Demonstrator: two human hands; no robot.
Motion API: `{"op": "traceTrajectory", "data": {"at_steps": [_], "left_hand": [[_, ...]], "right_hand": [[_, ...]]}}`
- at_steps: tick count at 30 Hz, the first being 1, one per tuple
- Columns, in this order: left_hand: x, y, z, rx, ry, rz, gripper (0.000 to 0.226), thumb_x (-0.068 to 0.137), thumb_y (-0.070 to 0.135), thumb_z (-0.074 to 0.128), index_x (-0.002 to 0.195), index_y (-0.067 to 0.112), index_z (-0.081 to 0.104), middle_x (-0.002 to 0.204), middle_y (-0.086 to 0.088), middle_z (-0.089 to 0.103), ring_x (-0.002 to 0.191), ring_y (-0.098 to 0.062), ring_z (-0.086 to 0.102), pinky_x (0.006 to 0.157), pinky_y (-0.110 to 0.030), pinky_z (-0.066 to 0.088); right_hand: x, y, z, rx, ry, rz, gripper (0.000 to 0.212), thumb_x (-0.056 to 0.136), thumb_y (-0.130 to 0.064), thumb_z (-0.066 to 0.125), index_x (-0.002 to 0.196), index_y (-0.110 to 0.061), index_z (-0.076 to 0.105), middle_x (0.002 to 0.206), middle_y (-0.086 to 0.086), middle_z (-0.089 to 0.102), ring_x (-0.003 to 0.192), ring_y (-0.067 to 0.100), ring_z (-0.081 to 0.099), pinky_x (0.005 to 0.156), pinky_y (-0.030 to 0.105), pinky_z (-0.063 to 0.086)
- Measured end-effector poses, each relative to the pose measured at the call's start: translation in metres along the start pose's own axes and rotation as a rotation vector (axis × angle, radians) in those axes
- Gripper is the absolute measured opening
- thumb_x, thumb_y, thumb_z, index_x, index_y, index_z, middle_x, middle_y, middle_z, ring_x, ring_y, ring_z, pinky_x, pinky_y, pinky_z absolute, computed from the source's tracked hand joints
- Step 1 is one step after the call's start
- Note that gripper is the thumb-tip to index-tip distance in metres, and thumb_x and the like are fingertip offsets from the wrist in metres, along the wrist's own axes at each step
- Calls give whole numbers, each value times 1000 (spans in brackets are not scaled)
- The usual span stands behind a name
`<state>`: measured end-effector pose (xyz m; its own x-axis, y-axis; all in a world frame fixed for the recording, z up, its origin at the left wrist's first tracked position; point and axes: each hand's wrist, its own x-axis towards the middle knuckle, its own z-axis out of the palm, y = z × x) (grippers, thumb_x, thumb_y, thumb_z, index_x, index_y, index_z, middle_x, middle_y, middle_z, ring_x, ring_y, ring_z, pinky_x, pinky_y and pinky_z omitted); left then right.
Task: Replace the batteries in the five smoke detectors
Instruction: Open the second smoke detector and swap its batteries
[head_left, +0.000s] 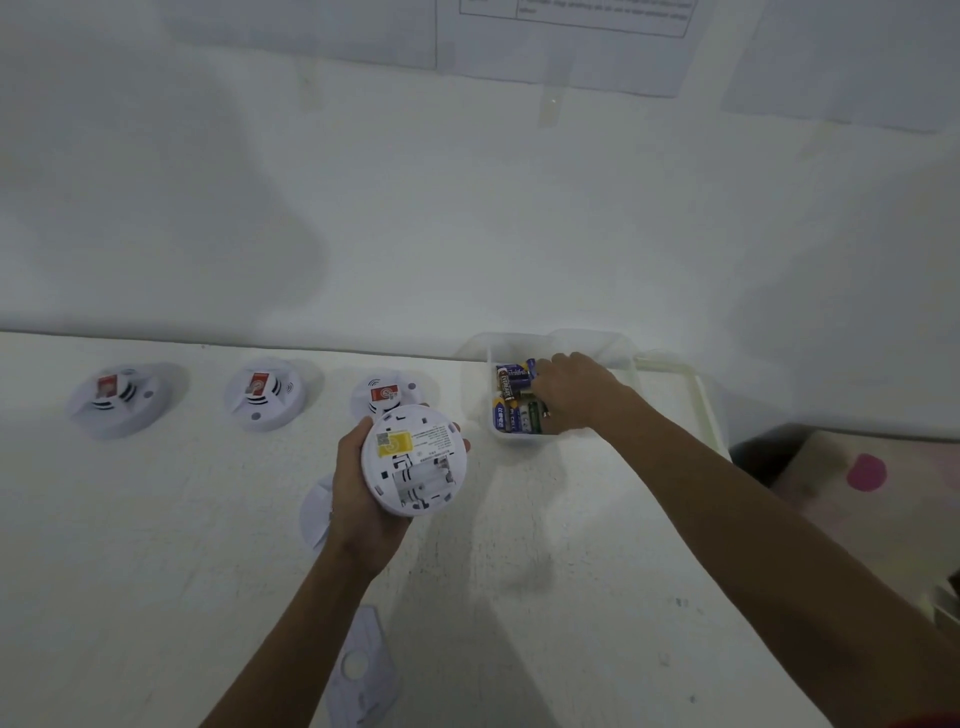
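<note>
My left hand (358, 499) grips a white round smoke detector (415, 457) above the table, its back turned up. That back shows a yellow label and an open battery bay in which I see no batteries. My right hand (571, 395) reaches into a clear plastic box (511, 439) of loose batteries (511, 400). Its fingers curl down among them, and whether they hold one is hidden. Three more smoke detectors lie face up along the back of the table: left (117, 397), middle (265, 392), and right (387, 395) just behind the held one.
A white round plate (316, 512) lies on the table under my left wrist. Another flat white plate (363, 670) lies near the front edge. A pale tray (701, 395) stands behind the box at the table's right end. The wall rises right behind the table.
</note>
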<state>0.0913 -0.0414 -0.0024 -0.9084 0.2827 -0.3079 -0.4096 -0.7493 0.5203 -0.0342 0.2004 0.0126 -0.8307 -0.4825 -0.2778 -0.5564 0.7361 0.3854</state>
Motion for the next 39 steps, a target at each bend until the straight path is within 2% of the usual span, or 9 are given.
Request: {"op": "traceTrajectory", "data": {"at_steps": [2, 9, 19, 23, 26, 28, 30, 34, 39], "left_hand": [[0, 0, -1, -6, -15, -5, 80, 36, 51, 92, 106, 18, 76, 120, -20, 66, 103, -40, 67, 75, -47, 59], [-3, 2, -3, 21, -43, 8, 78, 40, 54, 90, 107, 18, 75, 122, -20, 65, 106, -40, 66, 83, -48, 57], [-15, 15, -12, 8, -85, 40, 73, 50, 52, 85, 112, 16, 73, 122, -18, 66, 108, -39, 65, 85, -48, 56], [-22, 24, -13, 12, -78, 88, 66, 57, 53, 76, 113, 18, 72, 123, -18, 65, 111, -40, 63, 96, -54, 47], [-33, 34, -11, -48, -115, 98, 49, 66, 48, 71, 104, 17, 76, 115, -15, 70, 101, -36, 68, 87, -51, 54], [-40, 45, -12, -64, -139, 102, 41, 86, 42, 52, 105, 14, 76, 113, -13, 71, 101, -33, 69, 85, -46, 57], [-50, 55, -16, -123, -234, 80, 49, 95, 41, 39, 122, 10, 66, 127, -16, 62, 117, -36, 60, 99, -47, 48], [-69, 72, -17, -37, -123, 139, 59, 96, 44, 26, 88, 21, 80, 97, -6, 75, 89, -26, 72, 79, -40, 58], [-87, 95, -33, 32, -34, 192, 51, 95, 42, 31, 92, 24, 79, 99, -3, 74, 91, -21, 70, 80, -35, 58]], "right_hand": [[-1, 1, -3, 30, 1, 19, 35, 83, -41, 58, 95, -8, 61, 93, 7, 56, 74, 20, 49, 63, 29, 39], [-9, -3, 8, 146, 121, 159, 33, 88, -35, 50, 103, -10, 67, 100, 9, 54, 80, 22, 55, 62, 29, 38], [-30, -30, -20, 865, 538, 415, 16, 87, -29, 62, 86, -16, 70, 77, 0, 49, 62, 13, 48, 56, 24, 34], [-48, -59, -62, 1134, 655, 359, 9, 86, -22, 66, 89, -20, 74, 73, 3, 53, 59, 7, 45, 57, 17, 35], [-60, -83, -90, 1329, 712, 303, 8, 84, -28, 66, 85, -27, 73, 71, 2, 53, 59, 11, 47, 56, 14, 36], [-66, -99, -106, 1413, 739, 261, 11, 82, -29, 65, 85, -23, 74, 69, -1, 54, 59, 13, 46, 55, 21, 37], [-69, -116, -121, 1439, 753, 228, 13, 84, -25, 65, 88, -18, 75, 70, 2, 55, 60, 10, 46, 56, 22, 36], [-75, -153, -148, 1454, 783, 142, 12, 84, -18, 64, 89, -14, 75, 69, -1, 54, 60, 4, 45, 56, 20, 34], [-75, -199, -171, 1301, 777, 20, 7, 84, -21, 66, 87, -22, 72, 70, -8, 49, 64, 11, 49, 52, 27, 38]]}}
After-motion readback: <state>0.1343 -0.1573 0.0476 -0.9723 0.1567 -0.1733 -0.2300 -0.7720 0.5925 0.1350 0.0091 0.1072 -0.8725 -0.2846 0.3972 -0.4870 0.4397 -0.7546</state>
